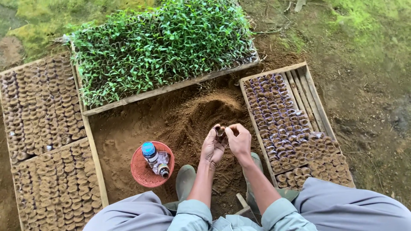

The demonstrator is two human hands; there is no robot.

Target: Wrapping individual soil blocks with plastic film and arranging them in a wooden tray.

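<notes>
A small soil-filled pot [220, 132] is being packed above the soil heap [214, 109], the left hand [212, 146] cupping it closed, right hand [239, 140] pinching its rim. It likely needs setting carefully into the right tray [299, 90].

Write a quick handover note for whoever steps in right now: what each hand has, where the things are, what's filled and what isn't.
Left hand and right hand together pinch one small soil pot above the soil pile.
Wooden tray on the right: mostly packed with filled pots, bare slats at its far side.
Left trays are full; seedling tray sits beyond.
Red basket with bottles lies beside the left boot.
</notes>
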